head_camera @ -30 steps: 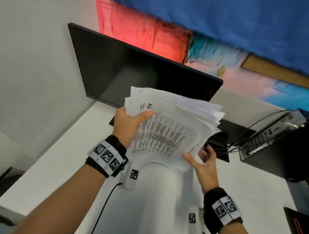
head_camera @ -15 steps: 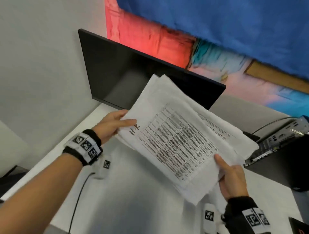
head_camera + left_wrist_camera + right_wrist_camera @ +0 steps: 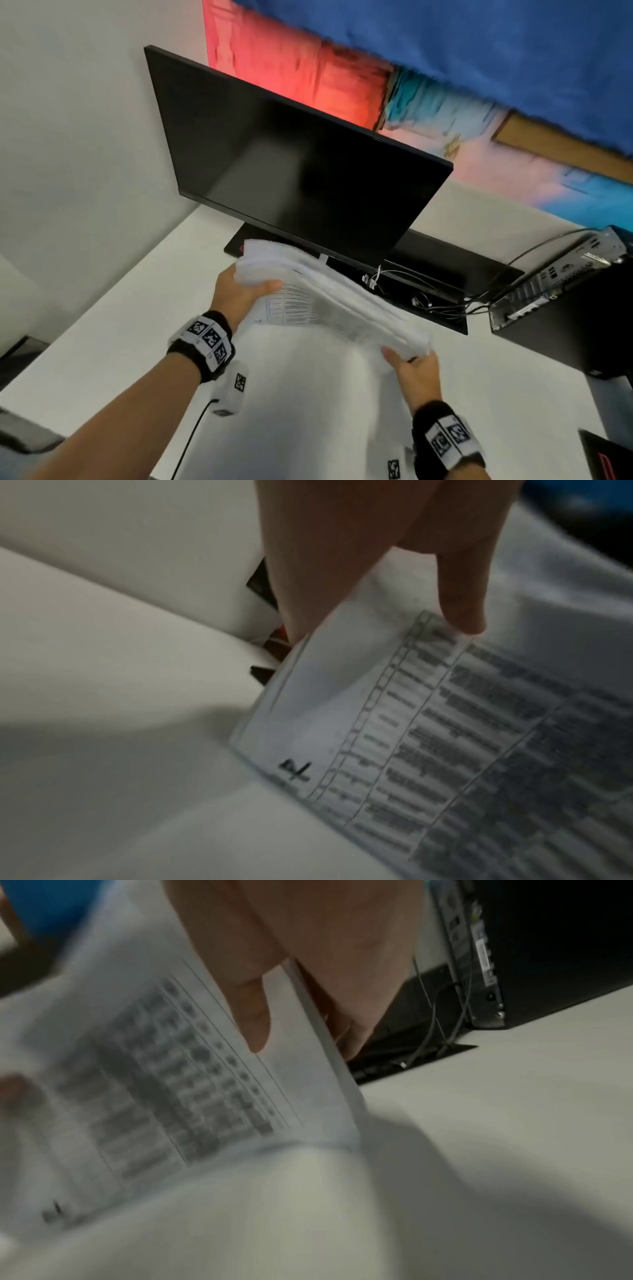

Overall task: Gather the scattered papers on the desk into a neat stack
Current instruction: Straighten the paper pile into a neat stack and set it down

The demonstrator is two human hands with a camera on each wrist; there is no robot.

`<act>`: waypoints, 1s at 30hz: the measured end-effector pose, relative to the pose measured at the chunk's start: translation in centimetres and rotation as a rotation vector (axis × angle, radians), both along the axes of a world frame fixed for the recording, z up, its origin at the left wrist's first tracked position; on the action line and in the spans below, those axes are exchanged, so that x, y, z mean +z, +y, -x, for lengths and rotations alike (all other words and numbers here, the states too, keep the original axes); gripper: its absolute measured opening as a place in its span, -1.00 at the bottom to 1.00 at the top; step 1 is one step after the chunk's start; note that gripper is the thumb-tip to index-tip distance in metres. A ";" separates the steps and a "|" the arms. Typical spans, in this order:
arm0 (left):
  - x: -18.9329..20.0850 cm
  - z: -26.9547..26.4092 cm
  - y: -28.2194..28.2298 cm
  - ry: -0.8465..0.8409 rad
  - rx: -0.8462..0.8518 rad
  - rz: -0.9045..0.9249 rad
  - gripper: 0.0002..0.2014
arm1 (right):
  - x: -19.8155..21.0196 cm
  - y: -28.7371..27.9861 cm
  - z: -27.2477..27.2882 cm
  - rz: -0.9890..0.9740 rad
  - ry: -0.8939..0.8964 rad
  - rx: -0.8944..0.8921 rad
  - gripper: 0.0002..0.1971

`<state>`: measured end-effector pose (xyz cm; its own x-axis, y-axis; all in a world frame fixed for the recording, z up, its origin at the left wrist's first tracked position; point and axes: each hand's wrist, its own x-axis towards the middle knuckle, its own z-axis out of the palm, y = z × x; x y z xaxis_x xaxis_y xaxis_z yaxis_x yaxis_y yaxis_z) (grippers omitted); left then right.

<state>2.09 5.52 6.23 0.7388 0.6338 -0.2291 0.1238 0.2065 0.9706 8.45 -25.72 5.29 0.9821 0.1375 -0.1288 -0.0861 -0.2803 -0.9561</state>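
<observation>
A thick bundle of white printed papers stands on its long edge on the white desk, in front of the monitor. My left hand grips its left end, thumb on the near printed face. My right hand pinches its right end. In the left wrist view the thumb presses the printed table sheet, with the other fingers hidden behind the stack. In the right wrist view the thumb lies on the printed face of the papers and the fingers sit behind the edge.
A black monitor stands just behind the papers on a black base. A cable slot with wires lies to the right of it, and a black computer case stands at the far right. A grey wall rises on the left.
The bundle, held up and tilted a second ago, has been turned onto its long edge and brought down onto the desk. Both hands moved apart to its two ends.
</observation>
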 end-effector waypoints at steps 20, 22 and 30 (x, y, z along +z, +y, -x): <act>2.1 -2.9 0.9 -0.059 0.175 -0.073 -0.63 | 2.3 0.8 -2.3 0.230 -0.531 -0.081 -0.13; 1.9 -3.6 1.2 -0.050 0.195 -0.100 -0.67 | 2.7 0.9 -2.4 0.439 -0.750 0.001 -0.31; 1.6 -3.3 1.9 0.008 -0.101 0.006 -0.36 | 2.1 0.4 -6.5 0.063 0.091 -0.075 -0.56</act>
<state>5.34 7.38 7.86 0.7968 0.5548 -0.2395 0.1525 0.1988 0.9681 14.90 -25.28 7.36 0.9732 0.0532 -0.2238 -0.1945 -0.3292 -0.9240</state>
